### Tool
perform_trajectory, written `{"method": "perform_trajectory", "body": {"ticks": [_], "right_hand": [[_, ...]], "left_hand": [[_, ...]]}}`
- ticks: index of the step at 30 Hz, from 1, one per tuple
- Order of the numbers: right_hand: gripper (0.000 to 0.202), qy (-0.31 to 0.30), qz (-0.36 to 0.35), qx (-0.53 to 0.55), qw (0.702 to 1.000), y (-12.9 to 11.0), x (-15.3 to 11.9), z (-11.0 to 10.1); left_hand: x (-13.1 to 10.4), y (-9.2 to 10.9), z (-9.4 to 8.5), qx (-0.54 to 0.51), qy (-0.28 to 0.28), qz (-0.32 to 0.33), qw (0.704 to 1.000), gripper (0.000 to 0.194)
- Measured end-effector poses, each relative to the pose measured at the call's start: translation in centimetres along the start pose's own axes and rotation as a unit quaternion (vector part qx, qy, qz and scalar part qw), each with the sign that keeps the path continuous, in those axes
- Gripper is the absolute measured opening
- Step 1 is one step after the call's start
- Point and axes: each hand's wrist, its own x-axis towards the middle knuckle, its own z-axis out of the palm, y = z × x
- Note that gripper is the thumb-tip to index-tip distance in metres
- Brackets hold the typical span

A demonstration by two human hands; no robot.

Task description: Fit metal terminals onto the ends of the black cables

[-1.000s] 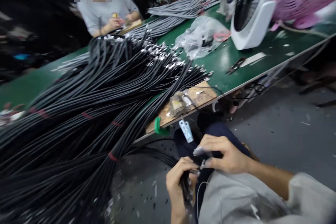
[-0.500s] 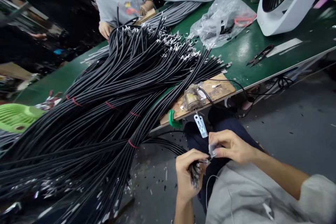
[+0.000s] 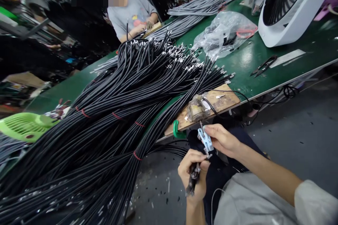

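My left hand (image 3: 194, 172) is closed round the ends of several black cables (image 3: 194, 182), whose lengths run back toward the board's edge. Thumb and finger pinch one cable end beside the blue clip. My right hand (image 3: 221, 139) is up at the light blue clip (image 3: 205, 140), its fingers closed at the clip's side; what they grip, if anything, is too small to tell. The clip hangs at the front of a small motor-like device (image 3: 196, 108) wrapped in clear plastic, on a wooden board (image 3: 225, 98). A green clamp (image 3: 178, 129) holds the board's edge.
A large heap of black cables (image 3: 113, 98) with red ties covers the green table (image 3: 245, 54). Behind are a plastic bag (image 3: 224, 31), scissors (image 3: 264, 66) and a white fan (image 3: 293, 14). A green fan (image 3: 26, 126) is at left. Another person (image 3: 132, 12) works across the table.
My right hand has moved up from the cable ends to the blue clip. The camera view has shifted a little. The other person's hands have come together at a wooden block.
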Motion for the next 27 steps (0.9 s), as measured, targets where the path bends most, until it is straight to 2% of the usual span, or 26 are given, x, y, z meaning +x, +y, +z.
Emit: {"method": "perform_trajectory", "body": {"ticks": [3,7,12,17,19,22,24,27], "right_hand": [[0.043,-0.011,0.013,0.087,0.996,1.0,0.0,-0.2],[0.041,-0.044,0.034,0.15,0.987,1.9,0.1,-0.6],[0.044,-0.087,0.044,0.165,0.981,2.7,0.0,-1.2],[0.044,-0.053,0.044,0.149,0.986,3.1,-0.5,-3.3],[0.041,-0.022,0.019,0.105,0.994,2.9,-1.3,-4.3],[0.032,0.051,-0.065,-0.029,0.996,2.0,-3.3,-5.2],[0.021,0.087,-0.145,-0.15,0.974,1.1,-4.8,-5.1],[0.012,0.073,-0.271,-0.309,0.908,-0.1,-6.6,-3.9]], "left_hand": [[0.3,0.3,0.1,0.034,-0.023,-0.013,0.999,0.011],[0.5,0.7,0.2,0.059,-0.042,-0.019,0.997,0.009],[0.6,0.9,0.1,0.053,-0.051,-0.031,0.997,0.009],[0.3,1.0,-0.2,0.048,-0.052,-0.03,0.997,0.006],[0.0,0.9,-0.3,0.039,-0.055,-0.024,0.997,0.005],[-0.3,0.6,-0.4,0.018,-0.07,-0.021,0.997,0.007],[-0.5,0.2,-0.4,-0.021,-0.072,-0.018,0.997,0.007],[-0.5,-0.3,-0.3,-0.101,-0.073,-0.01,0.992,0.011]]}}
